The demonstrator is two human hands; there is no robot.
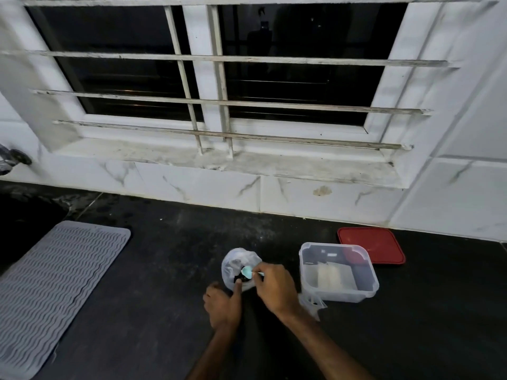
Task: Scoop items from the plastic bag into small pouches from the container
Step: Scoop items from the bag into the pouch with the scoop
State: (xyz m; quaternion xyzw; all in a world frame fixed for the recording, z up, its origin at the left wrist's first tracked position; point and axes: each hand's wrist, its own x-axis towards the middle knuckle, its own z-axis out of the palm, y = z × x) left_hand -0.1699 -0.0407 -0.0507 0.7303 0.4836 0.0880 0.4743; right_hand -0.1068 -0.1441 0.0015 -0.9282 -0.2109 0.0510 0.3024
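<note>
Bag (241,263) stands mid-counter (164,270), mouth open. Left hand (223,301) pinches its near rim, thumb up; right hand (274,286) pinches a teal spoon (247,271) over the mouth (bowl pointing left). Just right, a clear container (340,295) holds pale pouches (332,278); red lid (380,246) lies beyond, grey mat (55,283) far left.

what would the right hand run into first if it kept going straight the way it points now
Most likely the plastic bag. The right hand points up and left, and its teal spoon is already at the bag's open mouth, over the dark contents. Depth is unclear, so the contents might come first.
</note>
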